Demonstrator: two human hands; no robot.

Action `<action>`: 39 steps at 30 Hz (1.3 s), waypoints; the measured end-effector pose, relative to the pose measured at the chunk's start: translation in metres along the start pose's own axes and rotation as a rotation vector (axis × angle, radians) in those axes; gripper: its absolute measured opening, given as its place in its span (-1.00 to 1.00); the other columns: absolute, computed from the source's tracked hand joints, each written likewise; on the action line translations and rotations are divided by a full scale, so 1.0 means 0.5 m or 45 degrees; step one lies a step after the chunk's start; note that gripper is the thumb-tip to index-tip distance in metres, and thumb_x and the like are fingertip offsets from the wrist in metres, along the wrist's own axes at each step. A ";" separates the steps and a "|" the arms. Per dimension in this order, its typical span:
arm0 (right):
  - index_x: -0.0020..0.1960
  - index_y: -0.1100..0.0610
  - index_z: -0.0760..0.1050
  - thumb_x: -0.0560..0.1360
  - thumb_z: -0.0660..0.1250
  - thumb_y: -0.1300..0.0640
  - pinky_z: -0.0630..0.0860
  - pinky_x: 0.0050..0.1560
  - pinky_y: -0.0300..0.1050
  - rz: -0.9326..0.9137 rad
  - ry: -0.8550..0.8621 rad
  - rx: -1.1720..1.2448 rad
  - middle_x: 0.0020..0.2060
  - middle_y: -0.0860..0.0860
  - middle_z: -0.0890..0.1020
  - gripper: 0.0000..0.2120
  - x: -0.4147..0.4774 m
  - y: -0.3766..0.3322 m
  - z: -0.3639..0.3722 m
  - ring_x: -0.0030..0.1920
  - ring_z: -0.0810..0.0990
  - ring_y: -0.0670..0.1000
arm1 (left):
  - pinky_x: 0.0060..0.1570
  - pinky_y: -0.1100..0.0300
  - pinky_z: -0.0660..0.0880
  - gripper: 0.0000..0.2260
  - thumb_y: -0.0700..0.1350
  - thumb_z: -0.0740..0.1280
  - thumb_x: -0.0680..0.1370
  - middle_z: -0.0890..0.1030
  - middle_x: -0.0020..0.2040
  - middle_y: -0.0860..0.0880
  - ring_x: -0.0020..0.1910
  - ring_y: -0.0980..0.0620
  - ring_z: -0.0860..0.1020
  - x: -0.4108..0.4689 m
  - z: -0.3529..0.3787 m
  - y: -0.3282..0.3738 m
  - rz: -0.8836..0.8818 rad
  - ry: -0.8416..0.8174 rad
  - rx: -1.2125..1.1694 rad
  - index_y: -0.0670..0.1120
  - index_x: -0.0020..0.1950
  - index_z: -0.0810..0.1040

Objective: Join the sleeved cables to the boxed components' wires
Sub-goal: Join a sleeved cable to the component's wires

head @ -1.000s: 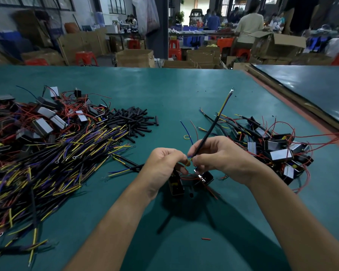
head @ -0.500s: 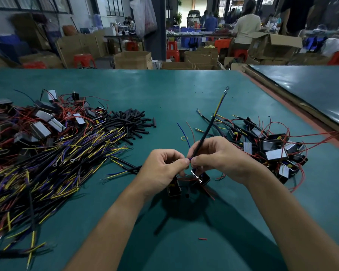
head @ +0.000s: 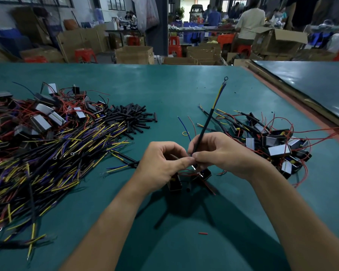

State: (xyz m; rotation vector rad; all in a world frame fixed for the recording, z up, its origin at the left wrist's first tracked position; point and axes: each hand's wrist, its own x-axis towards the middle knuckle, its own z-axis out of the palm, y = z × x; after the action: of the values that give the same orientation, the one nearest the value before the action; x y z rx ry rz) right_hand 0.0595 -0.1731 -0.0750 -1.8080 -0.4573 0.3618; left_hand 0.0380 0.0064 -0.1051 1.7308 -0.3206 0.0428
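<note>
My right hand grips a black-sleeved cable that slants up and away, with yellow and blue wires and a ring terminal at its far tip. My left hand pinches thin wire ends against the cable's lower end, thumb tip touching the right hand's fingers. Two small black boxed components with red wires lie on the green table just beneath both hands. The joint itself is hidden between my fingers.
A big heap of sleeved yellow-and-purple cables fills the left. Boxed components with red wires lie behind it, beside loose black sleeve pieces. More joined components sit on the right. A red scrap lies near me.
The held cable has tipped slightly more upright and its ring terminal now points at the camera. Both hands stayed together over the boxed components, fingers shifting slightly.
</note>
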 end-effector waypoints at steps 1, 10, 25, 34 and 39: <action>-0.05 0.20 0.51 0.53 0.28 0.43 0.56 -0.24 -0.18 0.005 0.000 -0.009 -0.28 0.14 0.57 -0.84 0.000 0.001 0.000 -0.34 0.55 0.02 | -0.39 0.32 0.42 -0.88 -0.22 0.53 0.41 0.62 -0.40 0.00 -0.44 0.16 0.49 0.000 0.001 0.000 0.000 -0.007 0.005 -0.09 -0.28 0.63; -0.04 0.17 0.44 0.52 0.26 0.47 0.49 -0.32 -0.20 0.026 0.005 0.012 -0.37 0.05 0.53 -0.79 0.000 -0.001 -0.002 -0.40 0.50 -0.01 | -0.42 0.35 0.38 -0.86 -0.26 0.47 0.45 0.58 -0.43 0.09 -0.46 0.21 0.44 0.002 0.004 -0.002 0.069 0.037 0.179 -0.08 -0.28 0.63; -0.11 0.20 0.50 0.52 0.28 0.45 0.51 -0.31 -0.20 0.050 0.009 0.113 -0.39 0.06 0.60 -0.83 -0.002 -0.009 0.000 -0.39 0.51 0.02 | -0.29 0.02 0.56 -0.80 -0.14 0.61 0.28 0.64 -0.32 0.03 -0.33 0.00 0.60 -0.010 0.009 0.012 0.225 0.082 0.339 -0.03 -0.25 0.61; -0.14 0.22 0.49 0.51 0.23 0.48 0.55 -0.32 -0.20 0.086 -0.020 0.086 -0.37 0.11 0.53 -0.79 -0.001 -0.005 0.002 -0.43 0.49 -0.02 | -0.33 0.28 0.48 -0.85 -0.17 0.50 0.43 0.65 -0.36 0.10 -0.39 0.18 0.55 -0.008 0.005 0.008 0.221 0.091 0.367 0.04 -0.28 0.63; -0.17 0.21 0.51 0.50 0.23 0.48 0.59 -0.20 -0.06 0.075 0.007 0.078 -0.41 0.06 0.54 -0.77 0.001 -0.005 0.005 -0.40 0.51 -0.02 | -0.40 0.31 0.40 -0.87 -0.13 0.42 0.46 0.58 -0.42 0.13 -0.44 0.22 0.48 -0.010 0.010 0.004 0.190 0.123 0.421 0.00 -0.30 0.59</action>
State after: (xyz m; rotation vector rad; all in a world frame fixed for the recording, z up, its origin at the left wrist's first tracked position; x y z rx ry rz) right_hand 0.0587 -0.1702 -0.0731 -1.7650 -0.3856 0.4069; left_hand 0.0319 0.0023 -0.1051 2.0204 -0.3870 0.3022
